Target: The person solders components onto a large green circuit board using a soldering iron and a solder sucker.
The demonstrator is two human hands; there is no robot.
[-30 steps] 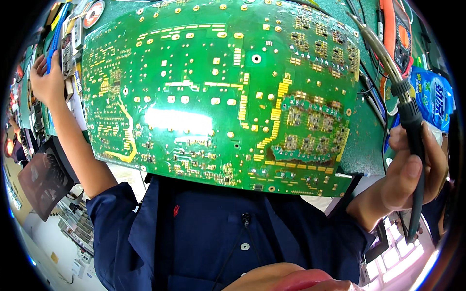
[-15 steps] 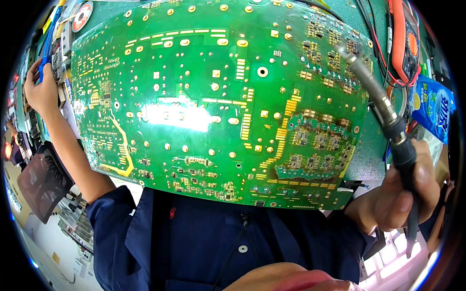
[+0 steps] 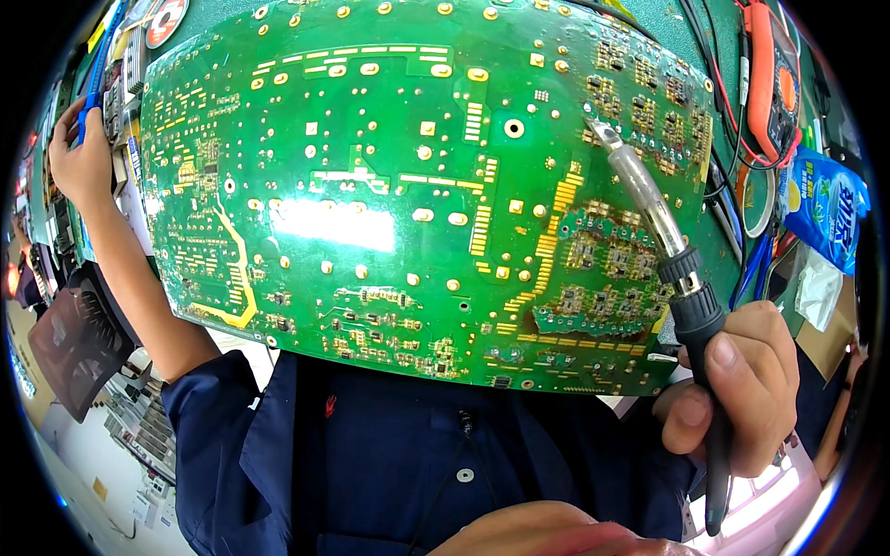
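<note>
The soldering iron point(image 3: 656, 208) gripped in the right hand point(image 3: 753, 389) has swung farther over the circuit board point(image 3: 417, 255), the left hand point(image 3: 79, 169) clasping a blue tool point(image 3: 96, 79); work looks underway, its remainder unclear.

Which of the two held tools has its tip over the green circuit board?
The soldering iron in the right hand. The blue tool in the left hand is left of the board.

The light is bright. White glare washes out a patch of the circuit board point(image 3: 436, 246), nearer its left edge than its right. Fisheye distortion bows its edges; the surroundings squeeze and soften toward blackness.
</note>
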